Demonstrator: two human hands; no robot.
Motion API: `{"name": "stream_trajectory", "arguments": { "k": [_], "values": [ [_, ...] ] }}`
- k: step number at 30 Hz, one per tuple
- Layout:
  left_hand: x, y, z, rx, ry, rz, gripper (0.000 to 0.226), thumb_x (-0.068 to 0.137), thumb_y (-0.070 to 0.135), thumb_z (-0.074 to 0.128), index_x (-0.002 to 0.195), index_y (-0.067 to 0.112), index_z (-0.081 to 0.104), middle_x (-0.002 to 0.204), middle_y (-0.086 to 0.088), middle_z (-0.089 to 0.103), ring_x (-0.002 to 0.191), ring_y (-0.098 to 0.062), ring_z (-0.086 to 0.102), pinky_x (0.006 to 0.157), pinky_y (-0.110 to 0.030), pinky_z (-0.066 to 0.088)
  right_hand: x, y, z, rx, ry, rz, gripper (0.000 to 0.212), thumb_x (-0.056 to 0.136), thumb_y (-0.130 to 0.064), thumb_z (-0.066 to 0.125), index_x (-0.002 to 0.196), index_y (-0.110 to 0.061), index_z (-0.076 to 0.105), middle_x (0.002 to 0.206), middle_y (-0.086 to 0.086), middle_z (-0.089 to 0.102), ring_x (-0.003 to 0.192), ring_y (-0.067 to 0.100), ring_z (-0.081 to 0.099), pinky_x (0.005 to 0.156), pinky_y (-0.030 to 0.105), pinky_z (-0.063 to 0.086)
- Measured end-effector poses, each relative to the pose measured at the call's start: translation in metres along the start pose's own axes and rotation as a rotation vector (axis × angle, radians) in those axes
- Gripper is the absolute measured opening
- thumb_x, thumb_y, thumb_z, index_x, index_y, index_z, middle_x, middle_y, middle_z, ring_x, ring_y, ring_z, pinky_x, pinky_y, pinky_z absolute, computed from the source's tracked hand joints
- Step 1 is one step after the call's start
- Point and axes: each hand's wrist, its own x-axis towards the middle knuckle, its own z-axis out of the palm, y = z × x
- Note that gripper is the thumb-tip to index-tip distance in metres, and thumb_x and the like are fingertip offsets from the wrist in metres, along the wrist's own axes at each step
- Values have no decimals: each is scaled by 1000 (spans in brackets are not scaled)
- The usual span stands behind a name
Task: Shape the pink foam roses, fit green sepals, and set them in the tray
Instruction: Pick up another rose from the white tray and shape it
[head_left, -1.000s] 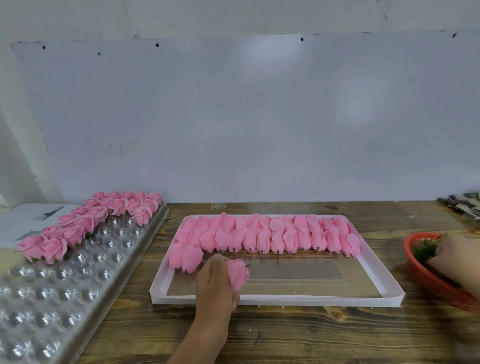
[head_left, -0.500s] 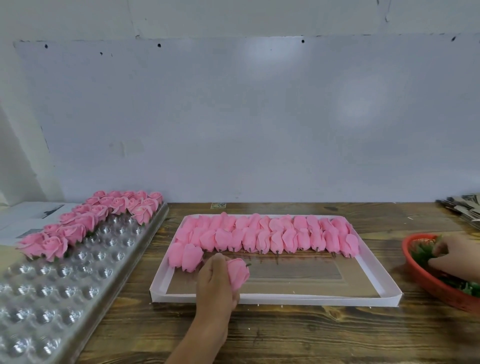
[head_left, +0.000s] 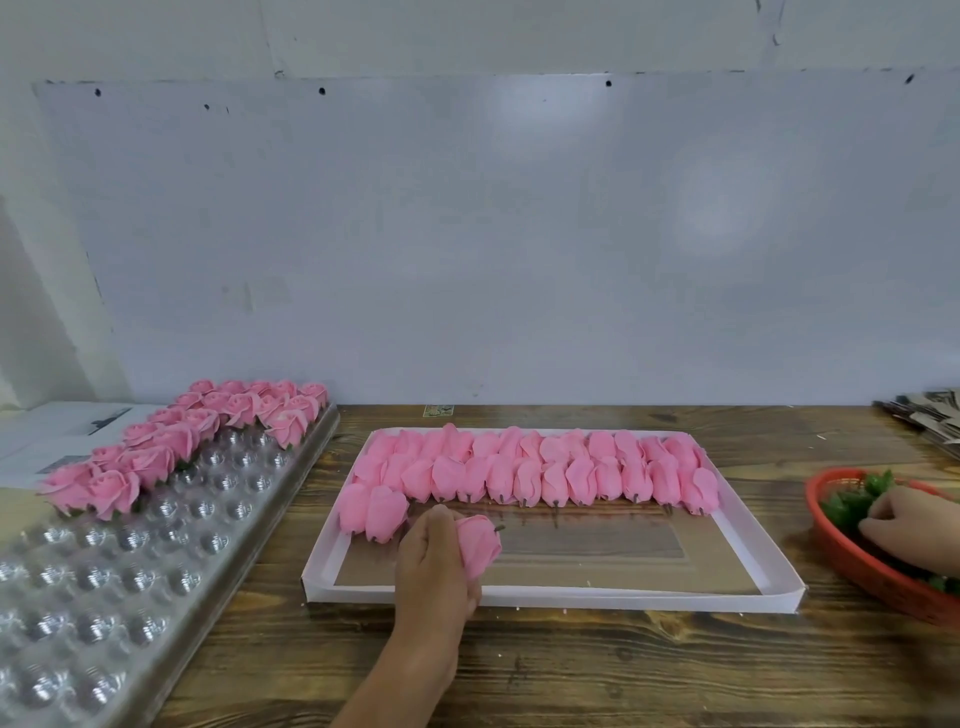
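We hold one pink foam bud (head_left: 479, 545) in our left hand (head_left: 436, 571), the fingers curled round it, the thumb on top. Its short dark stem end points to the right, and the hand is over the near left part of the white shallow box (head_left: 550, 597). In this box the unshaped buds (head_left: 524, 470) lie in two packed rows along the far side, stems toward us, and two more buds (head_left: 374, 512) lie at the left, just beside our thumb. The near half of the box floor is bare.

Our right hand (head_left: 909, 525) is at the right edge of the view, inside the red basket (head_left: 872, 571), on the green sepals (head_left: 852, 501). The fingers are bent down among the sepals, but we cannot tell whether they pinch one (the fingertips are hidden in the green pieces).

At the left stands the clear plastic tray (head_left: 130, 561) with many round cups. The finished roses (head_left: 197, 436), opened and with green under them, fill its far end in a slanted group; the near cups hold nothing.

All of this is on a dark wooden table (head_left: 597, 670), in front of a pale wall. Some printed papers (head_left: 57, 436) lie behind the tray at the far left, and a stack of dark flat things (head_left: 930, 415) is at the far right; we cannot tell what they are.
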Motion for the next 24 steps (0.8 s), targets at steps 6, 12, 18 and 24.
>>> {"name": "stream_trajectory", "arguments": {
  "k": [6, 12, 18, 24],
  "values": [
    [0, 0, 0, 17, -16, 13, 40, 105, 35, 38, 82, 7, 56, 68, -8, 45, 39, -8, 38, 36, -19, 29, 2, -3, -2, 26, -129, -43, 26, 80, -6, 62, 83, -32, 59, 81, -12, 59, 75, 11, 63, 74, 26, 53],
    [1, -1, 1, 10, -7, 13, 40, 104, 36, 39, 82, 8, 57, 73, -9, 46, 40, -7, 38, 38, -19, 31, 32, 20, -3, 75, -44, 0, 23, 79, -10, 59, 76, -32, 64, 86, 5, 63, 68, 31, 68, 50, 36, 58],
    [1, -1, 1, -8, 2, 4, 40, 104, 36, 39, 80, 10, 57, 73, -7, 49, 39, -5, 40, 39, -18, 32, 64, 50, -1, 72, 56, -58, 15, 59, -33, 62, 69, -40, 70, 70, -5, 69, 60, 17, 68, 59, 34, 58],
    [2, -2, 1, -5, 3, 6, 39, 103, 38, 40, 77, 14, 57, 74, -7, 47, 39, -2, 42, 41, -19, 34, 24, 6, -22, 362, 261, 55, 11, 85, -17, 64, 83, -7, 61, 65, 13, 66, 62, 35, 67, 62, 53, 58]
  ]
}}
